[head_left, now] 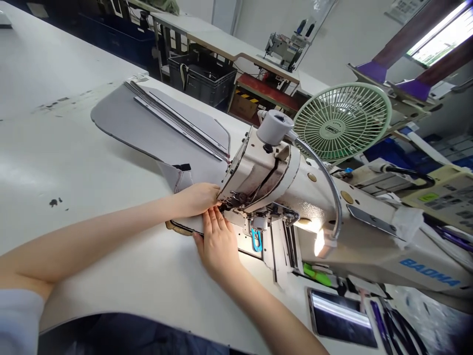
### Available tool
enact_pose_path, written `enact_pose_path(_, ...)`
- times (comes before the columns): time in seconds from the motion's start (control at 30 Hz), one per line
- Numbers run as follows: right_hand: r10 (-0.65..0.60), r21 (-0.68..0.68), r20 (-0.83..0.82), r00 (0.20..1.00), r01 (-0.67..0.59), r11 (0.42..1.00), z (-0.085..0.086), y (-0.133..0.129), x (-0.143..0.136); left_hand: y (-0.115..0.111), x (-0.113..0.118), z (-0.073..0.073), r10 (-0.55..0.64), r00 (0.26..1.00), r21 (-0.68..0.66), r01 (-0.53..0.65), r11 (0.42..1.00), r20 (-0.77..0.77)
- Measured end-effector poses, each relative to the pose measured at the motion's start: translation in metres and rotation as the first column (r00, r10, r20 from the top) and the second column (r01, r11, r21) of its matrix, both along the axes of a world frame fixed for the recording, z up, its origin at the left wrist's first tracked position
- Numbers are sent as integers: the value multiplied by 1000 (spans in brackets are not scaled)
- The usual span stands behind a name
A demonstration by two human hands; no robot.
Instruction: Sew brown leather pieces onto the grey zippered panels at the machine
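A large grey fabric panel [121,111] with dark edging and narrow strips lies across the table and runs under the head of a sewing machine [254,167]. My left hand [195,199] is closed on the panel close to the needle area, its fingertips partly hidden by the machine head. Just in front of it, my right hand [219,244] lies flat with fingers stretched out, pressing on the work beside the needle. The needle and the stitching point are hidden behind my fingers. A blue looped piece [256,240] hangs by the presser area.
A lit lamp [320,242] hangs from the machine arm. Right of it lie a phone-like tablet [342,318], a green-handled tool [317,274] and purple-handled scissors [380,325]. A green fan [342,121] stands behind; dark crates [203,81] sit beyond the table [88,182].
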State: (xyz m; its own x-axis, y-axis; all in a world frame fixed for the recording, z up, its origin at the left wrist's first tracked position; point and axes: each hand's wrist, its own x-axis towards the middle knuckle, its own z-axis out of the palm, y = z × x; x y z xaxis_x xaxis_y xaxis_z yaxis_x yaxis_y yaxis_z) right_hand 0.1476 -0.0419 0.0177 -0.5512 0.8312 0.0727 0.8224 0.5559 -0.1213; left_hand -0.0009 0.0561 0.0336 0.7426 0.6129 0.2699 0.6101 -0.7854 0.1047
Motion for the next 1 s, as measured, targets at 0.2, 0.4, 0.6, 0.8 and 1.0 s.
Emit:
enact_pose_path(0.2, -15, -18, 13, 1000, 15, 1000, 5, -1, -2, 0, 1, 0, 9, 999, -30, -10, 1000, -32)
enact_pose_path(0.4, 16, 13, 13, 1000, -16, 1000, 3, -4, 0, -2, -1, 4, -13, 998, -53, 10, 999, -55)
enact_pose_path(0.6, 31, 64, -24, 999, -29, 998, 2, 1, 3, 0, 2, 2, 10, 998, -40, -13, 999, -69)
enact_pose_path(0.8, 96, 172, -189, 977, -63, 983, 2, 1, 8, -15, 2, 8, 44, 992, 0, -44, 999, -115)
enact_pose_path(1.0, 243, 161, -385, 890, -195, 968, 12, -2, 15, -46, -19, 19, 234, 965, 33, -232, 972, -115)
